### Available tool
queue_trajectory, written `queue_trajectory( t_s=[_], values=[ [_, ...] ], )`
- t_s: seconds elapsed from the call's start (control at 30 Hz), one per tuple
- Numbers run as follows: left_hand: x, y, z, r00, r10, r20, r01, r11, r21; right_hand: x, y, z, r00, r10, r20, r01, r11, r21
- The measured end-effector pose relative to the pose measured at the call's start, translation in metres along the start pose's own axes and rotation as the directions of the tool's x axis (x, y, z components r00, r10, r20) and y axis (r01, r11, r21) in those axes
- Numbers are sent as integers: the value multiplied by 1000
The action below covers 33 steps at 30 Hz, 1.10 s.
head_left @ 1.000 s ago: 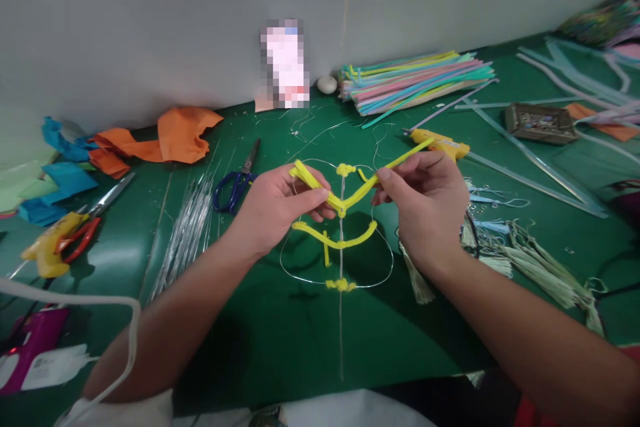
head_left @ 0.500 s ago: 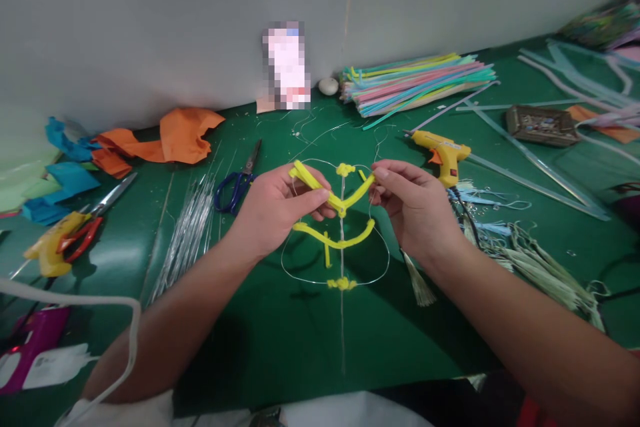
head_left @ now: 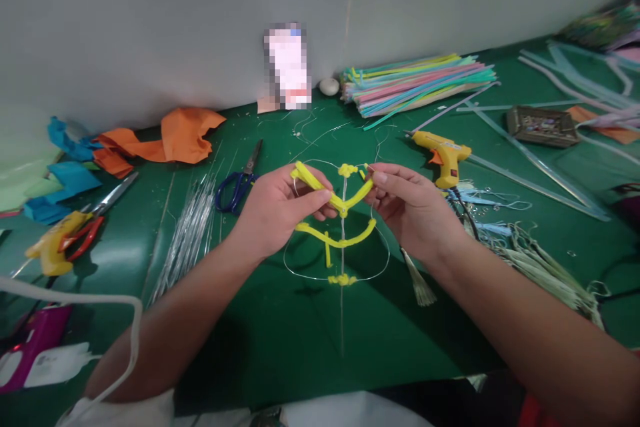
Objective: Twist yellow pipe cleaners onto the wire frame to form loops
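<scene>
I hold a thin wire frame (head_left: pixel 386 255) above the green table, a rounded loop with a straight wire down its middle. Yellow pipe cleaners are wound on it: knots at top and bottom, a lower curved piece, and an upper yellow pipe cleaner (head_left: pixel 350 199) across the centre. My left hand (head_left: pixel 280 208) is closed, pinching the left end of that upper piece. My right hand (head_left: pixel 410 210) is closed, pinching its right end by the loop's edge.
A yellow glue gun (head_left: pixel 443 152) lies right of my hands, beside pale tassels (head_left: pixel 535 260). Blue-handled scissors (head_left: pixel 235 185) and a bundle of wires (head_left: pixel 187 233) lie to the left. Coloured pipe cleaners (head_left: pixel 415 83) are stacked at the back. Orange paper (head_left: pixel 175 133) lies by the wall.
The long free end of the upper pipe cleaner that stuck out to the right is now folded in at the loop. My right hand has moved left and uncovered the glue gun.
</scene>
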<state>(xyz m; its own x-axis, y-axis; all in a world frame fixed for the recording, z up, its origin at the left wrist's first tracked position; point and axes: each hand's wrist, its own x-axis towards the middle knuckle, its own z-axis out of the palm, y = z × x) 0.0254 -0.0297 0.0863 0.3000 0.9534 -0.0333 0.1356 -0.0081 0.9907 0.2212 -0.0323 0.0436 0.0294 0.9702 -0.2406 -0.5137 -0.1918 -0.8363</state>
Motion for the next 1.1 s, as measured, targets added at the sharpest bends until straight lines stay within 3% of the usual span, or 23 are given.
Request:
queue_trajectory(
  t_s=[0.27,0.7,1.1],
  values=[
    [0,1,1,1000,-3,-6,3,1000,12,2,-1,-2,1000,27,13,-27,999,-31],
    [0,2,1,1000,-20,9,20,1000,18,4,5,-2,998,-67,-7,67,995,-79],
    [1,-2,0,1000,-23,9,22,999,28,3,5,-2,1000,23,11,-24,1000,17]
  ],
)
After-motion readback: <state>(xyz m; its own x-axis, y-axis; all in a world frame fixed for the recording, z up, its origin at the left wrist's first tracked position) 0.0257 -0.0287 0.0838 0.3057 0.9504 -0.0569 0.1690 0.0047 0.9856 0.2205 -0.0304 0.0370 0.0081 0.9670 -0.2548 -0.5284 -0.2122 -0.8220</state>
